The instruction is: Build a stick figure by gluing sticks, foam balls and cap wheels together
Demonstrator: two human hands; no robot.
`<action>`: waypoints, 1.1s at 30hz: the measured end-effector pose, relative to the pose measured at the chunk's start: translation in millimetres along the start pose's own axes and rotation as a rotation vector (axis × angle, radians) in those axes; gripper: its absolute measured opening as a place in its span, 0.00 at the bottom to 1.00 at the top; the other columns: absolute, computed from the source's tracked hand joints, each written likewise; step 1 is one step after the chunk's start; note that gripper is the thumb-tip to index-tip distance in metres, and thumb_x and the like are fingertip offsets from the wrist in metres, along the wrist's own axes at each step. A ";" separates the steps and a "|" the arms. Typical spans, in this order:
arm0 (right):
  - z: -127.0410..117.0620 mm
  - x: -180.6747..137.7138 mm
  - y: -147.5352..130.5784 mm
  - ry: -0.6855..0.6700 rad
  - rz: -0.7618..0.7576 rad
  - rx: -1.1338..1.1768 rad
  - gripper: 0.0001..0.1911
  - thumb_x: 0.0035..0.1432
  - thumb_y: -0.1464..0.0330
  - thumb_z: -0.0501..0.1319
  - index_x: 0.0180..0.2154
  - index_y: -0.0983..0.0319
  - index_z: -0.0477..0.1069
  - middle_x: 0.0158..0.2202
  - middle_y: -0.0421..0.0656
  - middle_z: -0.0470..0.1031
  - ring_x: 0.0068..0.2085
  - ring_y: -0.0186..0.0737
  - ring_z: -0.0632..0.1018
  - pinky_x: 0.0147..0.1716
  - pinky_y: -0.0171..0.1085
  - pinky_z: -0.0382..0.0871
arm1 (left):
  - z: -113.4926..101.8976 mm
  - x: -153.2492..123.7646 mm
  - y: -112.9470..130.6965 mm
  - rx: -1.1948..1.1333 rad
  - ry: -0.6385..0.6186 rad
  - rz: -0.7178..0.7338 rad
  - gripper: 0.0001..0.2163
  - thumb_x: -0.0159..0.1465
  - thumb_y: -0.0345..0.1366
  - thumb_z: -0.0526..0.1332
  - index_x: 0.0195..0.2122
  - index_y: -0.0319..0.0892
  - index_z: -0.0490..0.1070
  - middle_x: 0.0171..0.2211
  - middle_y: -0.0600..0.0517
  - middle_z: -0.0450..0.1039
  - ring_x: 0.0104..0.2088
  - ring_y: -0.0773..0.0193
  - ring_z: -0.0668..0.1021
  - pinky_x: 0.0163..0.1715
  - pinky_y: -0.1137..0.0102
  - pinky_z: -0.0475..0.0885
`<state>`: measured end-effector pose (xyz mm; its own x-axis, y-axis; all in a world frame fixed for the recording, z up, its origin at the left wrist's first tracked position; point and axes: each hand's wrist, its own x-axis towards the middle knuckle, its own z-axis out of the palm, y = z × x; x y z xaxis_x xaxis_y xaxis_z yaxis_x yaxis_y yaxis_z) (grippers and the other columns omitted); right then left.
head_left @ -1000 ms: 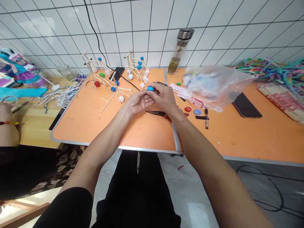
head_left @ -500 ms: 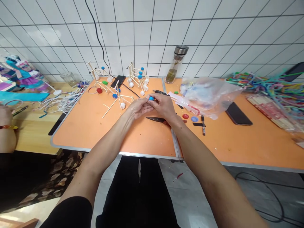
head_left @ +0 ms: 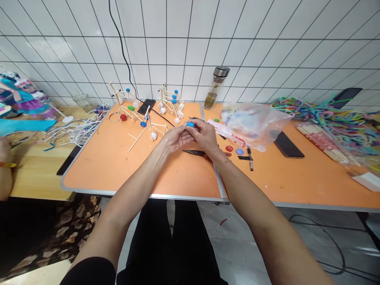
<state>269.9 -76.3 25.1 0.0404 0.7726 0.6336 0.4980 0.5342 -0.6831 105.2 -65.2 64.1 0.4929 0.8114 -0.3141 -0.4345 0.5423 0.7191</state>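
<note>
Both my hands meet over the middle of the orange table (head_left: pixel 118 166). My right hand (head_left: pixel 206 136) pinches a small blue bottle cap (head_left: pixel 190 124) at its fingertips. My left hand (head_left: pixel 175 137) lies palm up beside it, fingers curled toward the cap and touching the right hand's fingers. Black scissors (head_left: pixel 194 152) lie on the table just under my hands. Behind them stand two stick models with coloured caps, one at the left (head_left: pixel 129 109) and one further right (head_left: pixel 170 101).
A clear plastic bag (head_left: pixel 252 122) of caps, loose red (head_left: pixel 228 148) and blue (head_left: pixel 239 151) caps, a marker (head_left: pixel 250 160) and a phone (head_left: pixel 287 145) lie to the right. A bottle (head_left: pixel 214 88) stands by the tiled wall. Coloured pipe cleaners (head_left: pixel 332 118) pile far right. Another person's hand (head_left: pixel 4 158) is far left.
My hands stay together on the blue cap, with the fingers shifting slightly. The view has tilted up and drifted, so the table appears lower and more of the right side shows.
</note>
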 end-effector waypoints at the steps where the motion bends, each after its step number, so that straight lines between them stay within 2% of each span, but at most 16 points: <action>1: -0.2 -0.1 0.0 -0.001 0.003 -0.001 0.15 0.67 0.54 0.69 0.47 0.53 0.89 0.47 0.43 0.93 0.48 0.52 0.90 0.54 0.50 0.84 | 1.9 -0.8 0.6 -0.003 0.011 -0.011 0.18 0.86 0.36 0.59 0.39 0.40 0.82 0.34 0.48 0.89 0.34 0.68 0.89 0.58 0.70 0.83; 5: -3.3 -0.1 0.0 0.022 -0.016 -0.025 0.14 0.69 0.54 0.69 0.48 0.54 0.89 0.47 0.43 0.93 0.48 0.52 0.89 0.53 0.50 0.84 | 10.2 -3.0 5.8 0.024 0.032 -0.030 0.18 0.86 0.37 0.58 0.38 0.40 0.81 0.33 0.48 0.88 0.33 0.66 0.89 0.59 0.68 0.84; 8: -4.8 -0.5 2.5 0.031 -0.072 -0.062 0.13 0.71 0.58 0.69 0.49 0.55 0.89 0.49 0.44 0.93 0.49 0.52 0.90 0.55 0.49 0.83 | 12.1 -6.1 9.9 0.098 0.082 0.013 0.18 0.84 0.34 0.59 0.36 0.40 0.79 0.30 0.48 0.86 0.31 0.65 0.87 0.57 0.65 0.85; 12: -2.7 -2.4 10.4 -0.023 -0.164 -0.186 0.14 0.75 0.59 0.68 0.51 0.57 0.89 0.50 0.47 0.93 0.51 0.55 0.91 0.56 0.51 0.83 | 3.2 -10.2 8.6 0.194 0.140 0.093 0.17 0.82 0.30 0.59 0.33 0.40 0.78 0.26 0.50 0.84 0.27 0.66 0.85 0.52 0.66 0.85; 19: 0.0 -7.2 12.8 -0.044 -0.235 -0.284 0.15 0.79 0.57 0.66 0.53 0.58 0.88 0.51 0.48 0.93 0.53 0.54 0.92 0.58 0.50 0.84 | -17.0 -8.0 -3.2 0.191 0.074 0.133 0.17 0.82 0.34 0.64 0.33 0.40 0.82 0.29 0.50 0.86 0.30 0.66 0.86 0.51 0.68 0.84; 22: -0.5 -8.4 7.9 -0.043 -0.257 -0.324 0.16 0.80 0.57 0.65 0.53 0.58 0.88 0.51 0.49 0.93 0.54 0.55 0.92 0.59 0.51 0.84 | -20.7 -7.8 -4.5 0.173 0.054 0.123 0.15 0.79 0.39 0.70 0.33 0.40 0.83 0.31 0.49 0.87 0.33 0.64 0.88 0.53 0.66 0.84; 27: 1.2 -10.2 -0.1 -0.057 -0.287 -0.366 0.13 0.80 0.61 0.65 0.54 0.55 0.88 0.53 0.47 0.93 0.55 0.55 0.92 0.59 0.51 0.84 | -21.4 -11.4 -5.4 0.148 0.067 0.151 0.16 0.67 0.46 0.83 0.36 0.40 0.85 0.33 0.49 0.88 0.36 0.63 0.89 0.55 0.65 0.84; 29: 2.0 -10.7 -0.8 -0.060 -0.295 -0.361 0.14 0.80 0.61 0.65 0.57 0.55 0.88 0.55 0.47 0.93 0.57 0.55 0.92 0.60 0.51 0.85 | -20.2 -12.9 -5.4 0.145 0.089 0.162 0.15 0.68 0.44 0.83 0.35 0.40 0.85 0.33 0.49 0.88 0.35 0.64 0.89 0.54 0.67 0.84; 33: 2.4 -11.0 0.2 -0.049 -0.312 -0.343 0.17 0.81 0.57 0.65 0.61 0.56 0.87 0.57 0.47 0.93 0.58 0.55 0.92 0.61 0.52 0.85 | -17.5 -13.0 -5.3 0.125 0.138 0.185 0.11 0.75 0.35 0.76 0.34 0.40 0.85 0.32 0.51 0.87 0.31 0.69 0.86 0.50 0.71 0.83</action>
<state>267.5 -83.8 17.1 -0.1931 0.6128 0.7662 0.7381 0.6053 -0.2981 88.0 -74.8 53.4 0.3025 0.9210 -0.2455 -0.4068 0.3576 0.8406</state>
